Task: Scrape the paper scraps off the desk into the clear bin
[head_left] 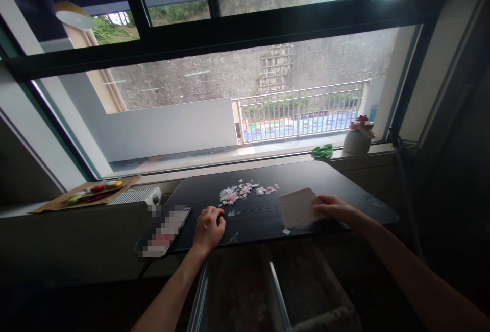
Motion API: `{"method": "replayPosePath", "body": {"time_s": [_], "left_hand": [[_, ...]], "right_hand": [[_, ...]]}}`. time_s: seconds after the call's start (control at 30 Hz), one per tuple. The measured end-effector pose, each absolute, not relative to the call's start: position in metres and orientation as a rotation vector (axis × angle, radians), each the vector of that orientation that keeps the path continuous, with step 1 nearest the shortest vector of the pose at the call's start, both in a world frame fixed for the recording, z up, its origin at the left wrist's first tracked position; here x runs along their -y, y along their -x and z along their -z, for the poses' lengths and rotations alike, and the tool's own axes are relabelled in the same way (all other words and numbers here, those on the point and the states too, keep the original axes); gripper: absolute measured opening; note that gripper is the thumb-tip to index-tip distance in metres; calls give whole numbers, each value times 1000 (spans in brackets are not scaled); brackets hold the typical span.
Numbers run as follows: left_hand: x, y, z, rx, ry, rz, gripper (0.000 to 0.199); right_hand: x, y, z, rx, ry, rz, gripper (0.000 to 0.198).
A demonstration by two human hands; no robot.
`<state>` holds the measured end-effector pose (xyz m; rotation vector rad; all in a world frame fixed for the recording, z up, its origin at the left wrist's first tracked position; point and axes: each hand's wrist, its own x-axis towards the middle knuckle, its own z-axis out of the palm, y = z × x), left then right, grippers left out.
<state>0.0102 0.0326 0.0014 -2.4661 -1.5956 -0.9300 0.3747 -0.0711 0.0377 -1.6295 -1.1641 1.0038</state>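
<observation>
My right hand [332, 208] grips the right edge of a thin white rectangular sheet with rounded corners [299, 207], fingers on its face. The sheet is over the right half of the dark table [260, 222]. Near the table's front edge rests my left hand [209, 227], its fingers curled inward; whether anything is inside them is hidden. Ahead of that hand lies a loose pile of small pinkish-white paper pieces [230, 197]. A few single scraps [231, 213] lie close to its fingers, and another scrap [286, 231] sits under the sheet's lower edge.
To the left of my left hand is a phone-like slab [186, 215], mostly blurred out. Below the table edge stands a bin with pale rims [278, 291]. A green cloth [322, 151] and a white jug [358, 140] are on the sill; brown paper [57, 203] lies at left.
</observation>
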Motion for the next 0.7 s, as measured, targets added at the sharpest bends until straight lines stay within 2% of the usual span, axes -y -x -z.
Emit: {"method": "replayPosePath", "body": {"time_s": [0.4,0.7], "left_hand": [[-33,-10,-2,1616,2479,939,21],[-28,-15,-4,1682,2476,947,20]], "right_hand": [[80,-368,-51,1207,1569,-1078,35],[25,-325,-27,1250,1623,-698,12]]}}
